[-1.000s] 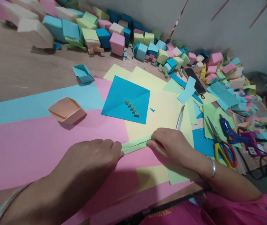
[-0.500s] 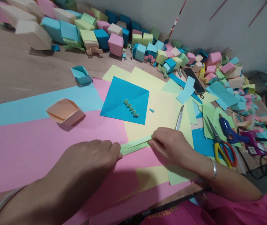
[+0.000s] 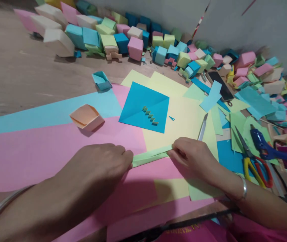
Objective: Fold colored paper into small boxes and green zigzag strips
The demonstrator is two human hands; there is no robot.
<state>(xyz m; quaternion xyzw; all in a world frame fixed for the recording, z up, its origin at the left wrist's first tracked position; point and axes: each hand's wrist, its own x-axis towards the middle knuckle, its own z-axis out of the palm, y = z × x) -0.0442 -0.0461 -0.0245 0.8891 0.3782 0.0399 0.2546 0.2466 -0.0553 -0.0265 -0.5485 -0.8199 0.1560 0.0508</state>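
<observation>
My left hand (image 3: 100, 164) and my right hand (image 3: 193, 158) each pinch one end of a narrow, folded light green paper strip (image 3: 152, 155). The strip lies across the pink sheet (image 3: 57, 148) and the pale yellow sheet (image 3: 181, 117). Fingers of both hands are pressed together on it. Beyond the strip lies a blue square sheet (image 3: 145, 107) with a small green zigzag-folded strip (image 3: 150, 115) on it. A craft knife (image 3: 202, 127) lies just past my right hand.
An orange paper box (image 3: 86, 117) and a small blue paper box (image 3: 101, 80) stand to the left. Several coloured paper cubes (image 3: 135, 47) line the far wall. A phone (image 3: 220, 85), scissors (image 3: 253, 158) and a blue glue gun (image 3: 261, 143) lie among scraps on the right.
The view has shifted slightly, so everything sits a little further right. Both hands keep their pinch on the green strip, which lies much as before.
</observation>
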